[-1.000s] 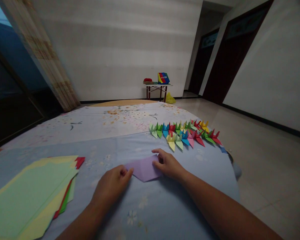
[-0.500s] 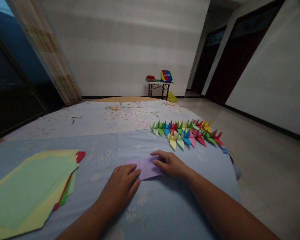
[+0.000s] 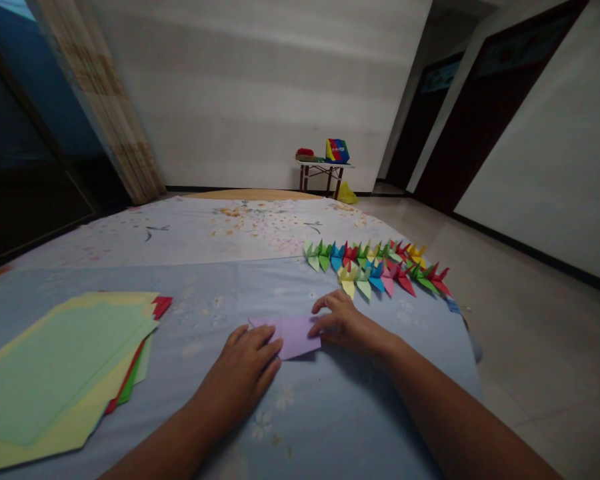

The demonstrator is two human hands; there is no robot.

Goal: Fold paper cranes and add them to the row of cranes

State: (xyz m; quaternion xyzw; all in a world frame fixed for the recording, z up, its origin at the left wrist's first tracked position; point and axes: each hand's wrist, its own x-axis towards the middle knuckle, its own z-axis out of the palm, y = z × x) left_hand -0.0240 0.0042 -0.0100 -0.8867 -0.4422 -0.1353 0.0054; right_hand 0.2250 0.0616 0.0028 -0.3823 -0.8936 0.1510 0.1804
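Note:
A folded piece of purple paper [image 3: 296, 337] lies on the blue flowered cloth between my hands. My left hand [image 3: 250, 357] covers its left end, with the fingertips holding it down and the thumb along its near edge. At the right end is my right hand [image 3: 347, 323], its thumb on the paper and its index finger raised apart from the thumb. The fingers behind are partly hidden. Beyond this hand stand several folded paper cranes [image 3: 375, 273] in rows, coloured green, blue, red, pink and yellow.
To the left lies a stack of coloured paper sheets [image 3: 65, 367], pale green and yellow on top. The cloth-covered table [image 3: 230, 287] curves away at the right over a tiled floor [image 3: 510, 333]. Against the far wall, a small table [image 3: 325, 163] bears a colourful box [image 3: 337, 151].
My right hand has shifted slightly right, and its index finger has come away from the paper's far edge. My left hand stays on the paper. The view has moved slightly.

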